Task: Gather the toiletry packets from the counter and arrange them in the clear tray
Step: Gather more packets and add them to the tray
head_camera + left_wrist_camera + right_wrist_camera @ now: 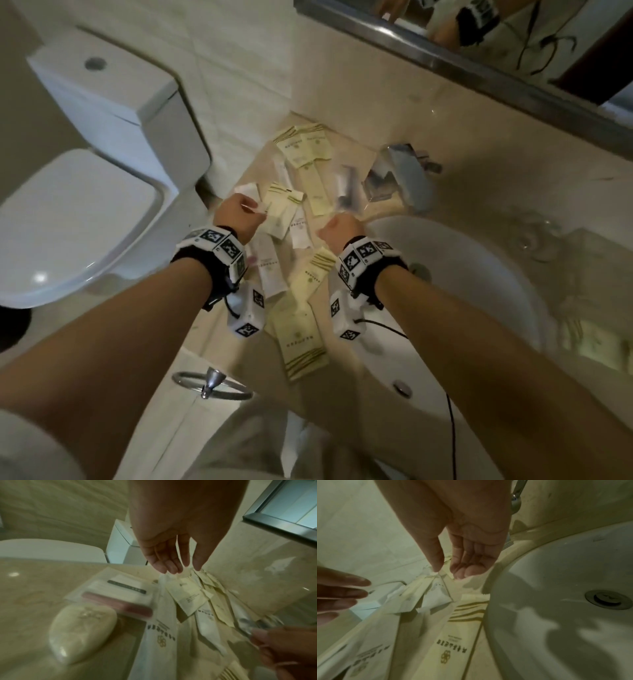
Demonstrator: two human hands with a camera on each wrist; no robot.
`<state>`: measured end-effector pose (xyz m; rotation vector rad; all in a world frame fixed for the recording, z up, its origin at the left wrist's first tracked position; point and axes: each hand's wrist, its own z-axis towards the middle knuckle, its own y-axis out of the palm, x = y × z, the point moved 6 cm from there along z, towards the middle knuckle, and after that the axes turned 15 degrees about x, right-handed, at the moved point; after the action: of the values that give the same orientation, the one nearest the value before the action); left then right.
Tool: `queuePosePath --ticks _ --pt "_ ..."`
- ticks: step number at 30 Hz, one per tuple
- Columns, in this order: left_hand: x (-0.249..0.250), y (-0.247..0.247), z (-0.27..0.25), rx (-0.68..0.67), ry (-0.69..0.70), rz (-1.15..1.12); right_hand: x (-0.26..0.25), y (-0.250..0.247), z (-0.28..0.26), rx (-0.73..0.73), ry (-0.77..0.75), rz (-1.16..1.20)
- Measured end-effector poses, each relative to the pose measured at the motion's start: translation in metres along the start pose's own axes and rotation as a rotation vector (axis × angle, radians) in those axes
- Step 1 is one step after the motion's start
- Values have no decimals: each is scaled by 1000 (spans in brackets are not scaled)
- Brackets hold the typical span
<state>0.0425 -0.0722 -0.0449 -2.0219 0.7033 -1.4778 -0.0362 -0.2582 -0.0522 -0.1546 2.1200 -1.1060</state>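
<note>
- Two hands are at work over the counter [209,329], both just left of the sink [479,291].
- Left hand [236,214]: thumb and fingertips close together on the top edge of a small pale packet [186,595], which hangs tilted below them. The grip looks like a light pinch, suited to a thin flat thing that cannot be scooped off stone.
- Right hand [340,229]: nearer the sink's rim, with thumb and curled fingers pinching a clear-wrapped packet [439,592] by one corner, for the same reason as I judge.
- Packets [301,329]: many yellow and white ones lie loose and overlapping on the strip of counter left of the sink. Some run toward the person and others toward the wall.
- Tray [363,161]: hard to make out (clear plastic on pale stone). It appears to sit at the far left of the sink, beside the tap [400,174], with a few yellow packets already lying flat in or against it.
- Soap [82,631]: a wrapped bar sits further left of the sink than the packets, untouched.
- Judgement: gathering is at an early stage, since most packets are not yet in the tray. One packet per hand halves the trips. The overlapping edges could cause a neighbour to be dragged along.
</note>
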Motion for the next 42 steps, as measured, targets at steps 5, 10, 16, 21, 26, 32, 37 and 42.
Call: queuePosePath --ticks 5,10,16,21,26,32,37,42 --pt "8 25 14 -45 78 114 -8 9 13 40 6 70" --pt "22 39 24 -49 143 279 -10 14 17 14 27 90" --pt "24 46 28 -91 123 267 0 20 21 -3 23 146" --pt "27 26 29 -70 185 88 -6 25 0 -97 -85 36" --pt "20 0 20 38 162 -7 -14 41 -45 -396 -398 -423" --pt "6 -19 -11 148 150 -33 4 60 -88 -586 -569 -603" --pt "-7 -21 -36 198 89 -69 24 69 -101 -464 -831 -806" --pt "-20 -18 -52 197 72 -70 24 55 -111 -414 -898 -847"
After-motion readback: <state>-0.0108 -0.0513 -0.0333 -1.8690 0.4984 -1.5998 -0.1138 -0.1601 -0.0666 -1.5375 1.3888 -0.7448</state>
